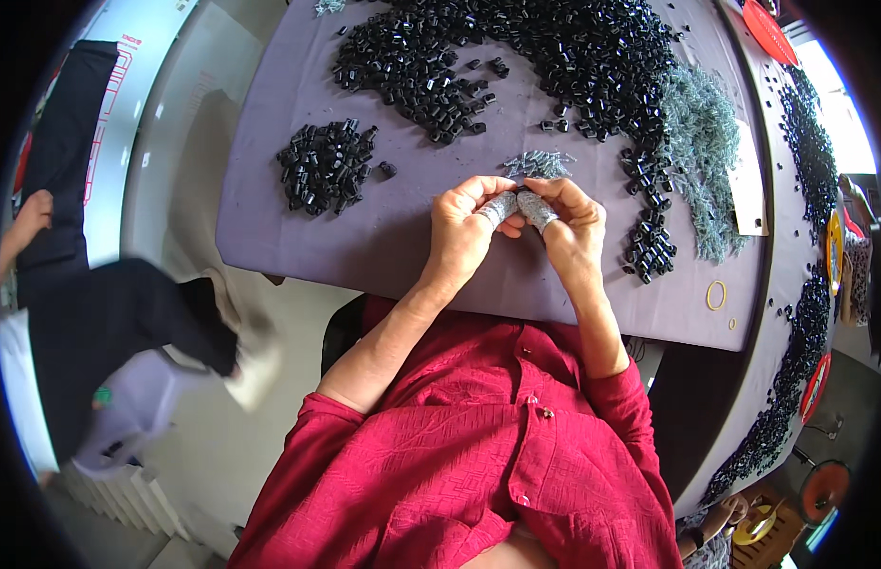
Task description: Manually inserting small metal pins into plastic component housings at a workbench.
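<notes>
My left hand (462, 230) and my right hand (572, 233) meet over the near part of the table, fingertips pressed together. Both thumbs are wrapped in a greyish covering. Between the fingertips shows a bit of a small black piece (521, 190), mostly hidden by my fingers. Just beyond them lies a little heap of thin silvery pins (541, 164). To the left is a pile of small black plastic parts (325, 169), and a strip of the same parts (649, 248) runs down on the right.
A large heap of black parts (592, 57) covers the far table (412, 204). Beside it lie many grey pins (698, 161), a white paper (749, 180) and a yellow rubber band (716, 295). Another table with black parts (808, 322) stands right. A person in dark trousers (127, 313) is at left.
</notes>
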`<state>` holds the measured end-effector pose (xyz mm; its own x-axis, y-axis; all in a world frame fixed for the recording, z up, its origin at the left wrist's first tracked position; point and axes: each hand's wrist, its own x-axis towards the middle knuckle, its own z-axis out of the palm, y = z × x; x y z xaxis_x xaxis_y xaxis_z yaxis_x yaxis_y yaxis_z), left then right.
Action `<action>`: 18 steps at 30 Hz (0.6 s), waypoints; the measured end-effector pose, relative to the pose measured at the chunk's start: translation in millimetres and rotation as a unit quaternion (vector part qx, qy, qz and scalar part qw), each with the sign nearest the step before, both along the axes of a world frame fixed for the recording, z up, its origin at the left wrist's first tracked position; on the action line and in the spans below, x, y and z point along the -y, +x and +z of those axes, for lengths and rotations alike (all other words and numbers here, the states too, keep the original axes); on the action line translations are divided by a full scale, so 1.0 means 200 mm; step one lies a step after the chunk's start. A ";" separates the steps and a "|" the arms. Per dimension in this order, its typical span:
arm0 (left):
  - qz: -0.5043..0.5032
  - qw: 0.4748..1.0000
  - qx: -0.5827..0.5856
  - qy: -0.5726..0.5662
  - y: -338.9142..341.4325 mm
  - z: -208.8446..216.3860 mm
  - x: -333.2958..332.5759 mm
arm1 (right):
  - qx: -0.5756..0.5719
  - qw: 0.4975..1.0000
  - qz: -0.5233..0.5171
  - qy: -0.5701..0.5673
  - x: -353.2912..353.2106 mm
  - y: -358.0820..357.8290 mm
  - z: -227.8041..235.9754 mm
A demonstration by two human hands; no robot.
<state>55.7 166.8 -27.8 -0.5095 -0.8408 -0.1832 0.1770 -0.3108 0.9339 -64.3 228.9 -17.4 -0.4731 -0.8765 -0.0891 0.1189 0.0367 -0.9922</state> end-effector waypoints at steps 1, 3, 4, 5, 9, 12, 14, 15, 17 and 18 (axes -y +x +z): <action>0.001 1.000 0.008 -0.018 0.00 0.00 0.00 | -0.007 1.000 -0.002 -0.009 0.00 0.00 -0.01; -0.008 0.998 0.038 -0.054 0.00 0.01 -0.01 | -0.025 1.000 0.001 -0.012 0.00 0.00 -0.02; -0.017 0.993 0.068 -0.091 0.00 0.02 -0.01 | -0.043 0.999 0.005 -0.016 0.00 0.00 -0.03; -0.016 0.993 0.067 -0.092 0.00 0.00 -0.01 | -0.044 0.999 0.005 -0.018 0.00 0.00 -0.03; 0.015 0.993 0.053 -0.109 -0.01 0.01 -0.02 | -0.172 0.984 0.011 -0.040 -0.01 0.04 0.02; -0.025 0.989 0.084 -0.119 0.00 0.07 -0.03 | -0.388 0.921 0.001 -0.036 -0.04 0.02 0.01; -0.089 0.966 0.138 -0.198 0.01 0.08 -0.03 | -0.387 0.921 0.011 -0.033 -0.07 0.01 0.04; -0.087 0.966 0.138 -0.199 0.02 0.09 -0.03 | -0.387 0.921 0.021 -0.027 -0.08 0.01 0.06; -0.128 0.958 0.176 -0.187 0.02 0.13 -0.04 | -0.389 0.920 0.027 -0.026 -0.10 0.00 0.06; -0.096 0.954 0.176 -0.225 0.01 0.10 -0.05 | -0.408 0.912 0.029 -0.024 -0.11 -0.01 0.05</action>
